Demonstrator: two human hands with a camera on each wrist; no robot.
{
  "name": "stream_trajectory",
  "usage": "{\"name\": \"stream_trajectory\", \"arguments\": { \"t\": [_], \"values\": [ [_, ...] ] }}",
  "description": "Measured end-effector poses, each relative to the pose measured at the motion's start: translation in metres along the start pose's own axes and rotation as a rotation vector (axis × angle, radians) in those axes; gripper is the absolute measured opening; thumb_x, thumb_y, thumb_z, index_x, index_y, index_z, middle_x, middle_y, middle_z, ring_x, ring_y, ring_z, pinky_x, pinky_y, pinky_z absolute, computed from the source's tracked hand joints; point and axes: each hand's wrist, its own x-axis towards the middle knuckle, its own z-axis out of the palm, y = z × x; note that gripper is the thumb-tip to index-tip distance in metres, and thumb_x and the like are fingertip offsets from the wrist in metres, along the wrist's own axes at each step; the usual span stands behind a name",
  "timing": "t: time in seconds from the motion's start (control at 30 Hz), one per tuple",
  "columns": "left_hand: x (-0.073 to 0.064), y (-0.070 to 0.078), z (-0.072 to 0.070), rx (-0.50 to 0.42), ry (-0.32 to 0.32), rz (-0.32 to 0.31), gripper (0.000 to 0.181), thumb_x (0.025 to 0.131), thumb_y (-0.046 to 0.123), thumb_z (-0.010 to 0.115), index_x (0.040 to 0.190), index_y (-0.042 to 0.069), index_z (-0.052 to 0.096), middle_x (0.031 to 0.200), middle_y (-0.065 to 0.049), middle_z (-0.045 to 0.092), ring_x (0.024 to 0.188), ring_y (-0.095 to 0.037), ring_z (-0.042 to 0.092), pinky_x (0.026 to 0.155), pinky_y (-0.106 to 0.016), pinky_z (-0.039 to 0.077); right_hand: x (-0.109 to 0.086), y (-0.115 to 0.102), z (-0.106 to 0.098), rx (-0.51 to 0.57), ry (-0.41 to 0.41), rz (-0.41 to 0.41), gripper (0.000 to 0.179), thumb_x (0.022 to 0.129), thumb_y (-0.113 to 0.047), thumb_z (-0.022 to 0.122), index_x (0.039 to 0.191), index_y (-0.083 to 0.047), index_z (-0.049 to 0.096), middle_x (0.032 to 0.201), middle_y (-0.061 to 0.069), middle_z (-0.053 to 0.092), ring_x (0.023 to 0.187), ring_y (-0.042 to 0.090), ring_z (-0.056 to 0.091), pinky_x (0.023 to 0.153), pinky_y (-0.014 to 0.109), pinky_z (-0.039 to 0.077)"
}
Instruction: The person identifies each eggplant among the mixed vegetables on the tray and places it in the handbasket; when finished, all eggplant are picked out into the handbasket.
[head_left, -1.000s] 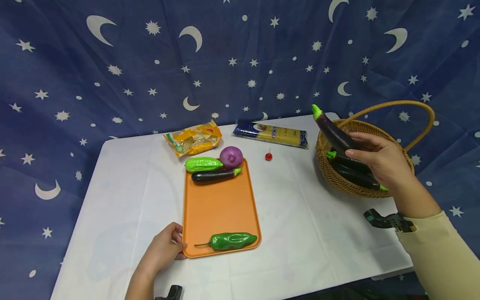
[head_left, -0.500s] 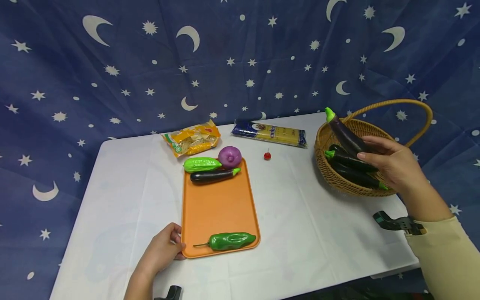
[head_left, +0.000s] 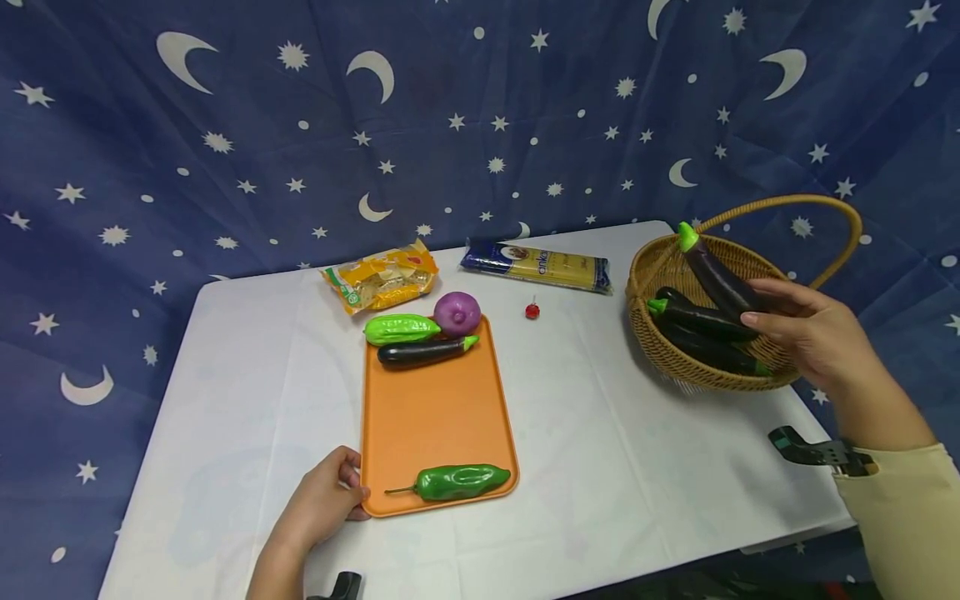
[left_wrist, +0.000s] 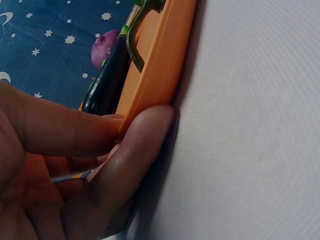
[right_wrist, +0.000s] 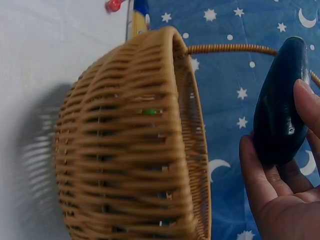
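My right hand (head_left: 823, 340) grips a dark eggplant (head_left: 722, 279) with a green cap, held over the wicker basket (head_left: 651, 350). In the right wrist view that eggplant (right_wrist: 281, 105) sits between thumb and fingers, apart from the basket's rim. Several more eggplants (head_left: 708, 321) lie inside the basket. At the near left corner of the orange tray (head_left: 435, 408), my left hand (head_left: 321, 498) pinches the edge. On the tray are a long green pepper (head_left: 463, 482), another eggplant (head_left: 423, 353), a bumpy light green vegetable (head_left: 402, 329) and a purple onion (head_left: 457, 314).
Behind the tray lies a yellow-orange packet (head_left: 384, 278). A blue and yellow pasta packet (head_left: 537, 265) is at the table's back edge, with a small red cherry-like item (head_left: 532, 311) in front. The basket's tall handle (head_left: 857, 229) arches up at the right.
My right hand has moved right with the eggplant, shifting it from the basket's left rim to above the middle. The left hand stays at the tray corner. The head view shifts slightly.
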Motion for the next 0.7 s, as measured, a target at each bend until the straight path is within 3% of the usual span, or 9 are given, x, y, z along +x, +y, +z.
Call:
{"name": "stream_trajectory", "arguments": {
  "t": [0.07,0.23,0.3,0.47,0.7],
  "values": [
    [0.0,0.0,0.0,0.001,0.0,0.0,0.034,0.087,-0.013,0.065,0.117,-0.005,0.05,0.088,-0.012,0.05,0.064,-0.018,0.064,0.054,-0.03,0.061,-0.001,0.001,-0.004,-0.001,-0.003,0.0,0.055,0.09,0.006,0.071,0.14,-0.015,0.06,0.126,-0.002,0.048,0.099,0.006,0.058,0.074,0.013,0.055],
    [0.0,0.0,0.0,-0.006,-0.001,0.0,0.034,0.087,-0.014,0.065,0.117,-0.006,0.05,0.089,-0.012,0.049,0.064,-0.019,0.064,0.054,-0.031,0.061,-0.003,0.006,-0.014,-0.01,0.002,-0.015,0.052,0.09,0.008,0.07,0.135,-0.017,0.064,0.118,-0.004,0.052,0.086,0.007,0.053,0.059,0.016,0.047],
    [0.0,0.0,0.0,-0.009,-0.001,-0.001,0.034,0.087,-0.014,0.065,0.116,-0.005,0.05,0.088,-0.012,0.049,0.065,-0.019,0.064,0.055,-0.031,0.061,-0.004,0.008,-0.018,-0.027,-0.003,-0.012,0.052,0.091,0.008,0.069,0.135,-0.018,0.064,0.12,-0.005,0.051,0.086,0.007,0.051,0.058,0.017,0.045],
    [0.0,-0.001,0.001,-0.01,-0.003,-0.004,0.034,0.087,-0.014,0.065,0.116,-0.005,0.05,0.088,-0.011,0.049,0.065,-0.019,0.063,0.055,-0.031,0.061,-0.005,0.011,-0.028,-0.028,-0.017,0.009,0.053,0.091,0.009,0.067,0.136,-0.019,0.064,0.13,-0.008,0.044,0.099,0.003,0.056,0.074,0.012,0.053],
    [0.0,-0.001,0.001,-0.002,0.001,0.004,0.034,0.086,-0.014,0.066,0.116,-0.005,0.05,0.088,-0.011,0.049,0.065,-0.019,0.063,0.054,-0.031,0.061,-0.004,0.015,-0.037,-0.036,0.007,0.029,0.051,0.09,0.008,0.07,0.133,-0.019,0.066,0.126,-0.006,0.049,0.099,0.004,0.056,0.075,0.012,0.053]
  ]
}}
